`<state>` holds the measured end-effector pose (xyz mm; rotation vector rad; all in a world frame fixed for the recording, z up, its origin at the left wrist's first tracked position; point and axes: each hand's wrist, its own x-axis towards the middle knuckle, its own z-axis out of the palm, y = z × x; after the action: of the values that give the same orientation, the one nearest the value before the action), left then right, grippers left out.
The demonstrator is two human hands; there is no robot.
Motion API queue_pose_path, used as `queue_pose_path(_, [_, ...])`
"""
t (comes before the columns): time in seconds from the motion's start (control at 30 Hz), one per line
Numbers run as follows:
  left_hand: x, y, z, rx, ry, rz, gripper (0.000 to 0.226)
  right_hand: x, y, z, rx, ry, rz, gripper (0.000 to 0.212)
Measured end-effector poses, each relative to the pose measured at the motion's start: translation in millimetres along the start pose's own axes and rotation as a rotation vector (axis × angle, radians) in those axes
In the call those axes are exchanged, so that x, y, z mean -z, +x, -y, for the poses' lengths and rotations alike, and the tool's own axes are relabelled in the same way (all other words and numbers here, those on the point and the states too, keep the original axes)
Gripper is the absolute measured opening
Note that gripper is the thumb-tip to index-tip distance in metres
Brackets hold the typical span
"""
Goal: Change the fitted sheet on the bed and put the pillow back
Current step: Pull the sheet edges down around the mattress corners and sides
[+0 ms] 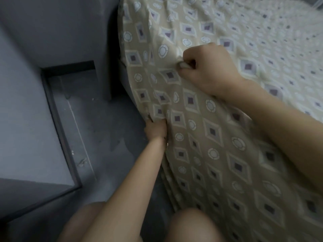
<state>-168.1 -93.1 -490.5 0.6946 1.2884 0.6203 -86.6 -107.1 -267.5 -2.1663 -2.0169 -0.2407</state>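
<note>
A beige fitted sheet printed with diamonds and rings covers the bed top and hangs down its near side. My right hand sits on the top near the bed's corner, fingers curled and pinching a bunched fold of the sheet. My left hand is lower, at the sheet's hanging edge, its fingers tucked under the fabric and gripping the hem. The fingertips of the left hand are hidden by cloth. No pillow is in view.
A grey wall or cabinet with a dark-framed recess stands to the left. A narrow strip of grey floor runs between it and the bed. My bare knees are at the bottom.
</note>
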Motion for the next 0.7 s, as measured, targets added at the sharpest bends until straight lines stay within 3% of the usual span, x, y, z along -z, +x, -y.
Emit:
queue_pose_path(0.1, [-3, -15, -4, -0.147, 0.129, -0.062, 0.037, -1, 0, -5, -0.069, 0.199, 0.010, 0.040])
queue_pose_path(0.17, [-4, -23, -9, -0.212, 0.167, -0.058, 0.027, -2, -1, -7, -0.134, 0.337, 0.006, 0.038])
queue_pose_path(0.33, [-8, -27, -20, -0.064, 0.068, 0.033, 0.030, -2, -2, -9, -0.218, 0.521, -0.001, 0.032])
queue_pose_path(0.5, [-2, -22, -23, 0.090, -0.173, 0.179, 0.028, 2, -1, -8, -0.229, 0.559, -0.013, 0.034])
queue_pose_path(0.63, [-10, -26, -27, 0.152, -0.291, 0.357, 0.038, 8, 0, -9, -0.223, 0.589, 0.005, 0.036])
queue_pose_path(0.7, [-13, -30, -28, 0.161, -0.350, 0.370, 0.040, 12, 0, -6, -0.225, 0.591, 0.008, 0.033])
